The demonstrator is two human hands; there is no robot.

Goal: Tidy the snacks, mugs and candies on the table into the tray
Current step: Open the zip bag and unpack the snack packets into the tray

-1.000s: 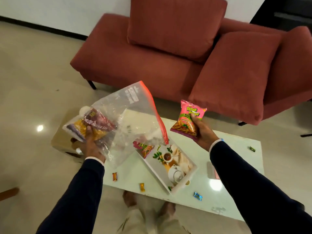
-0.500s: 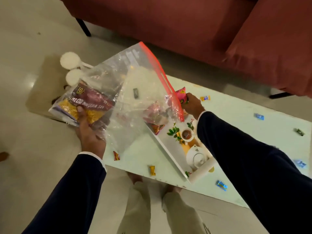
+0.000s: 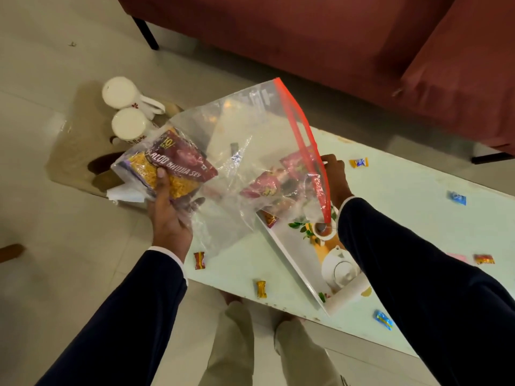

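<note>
snack packet (image 3: 178, 174) | gripped with bag (image 3: 250, 151) by left hand (image 3: 170, 215) | right hand (image 3: 335, 176) grip unclear

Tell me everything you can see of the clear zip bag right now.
The zip bag is clear, crinkled plastic with a red-orange zip strip along its right edge. It is held up, sagging over the table and the near end of the tray. The left hand grips its lower left part together with a maroon-and-yellow snack packet. Pink packets show through it, blurred. The right hand sits just beyond the strip; contact is unclear.
</note>
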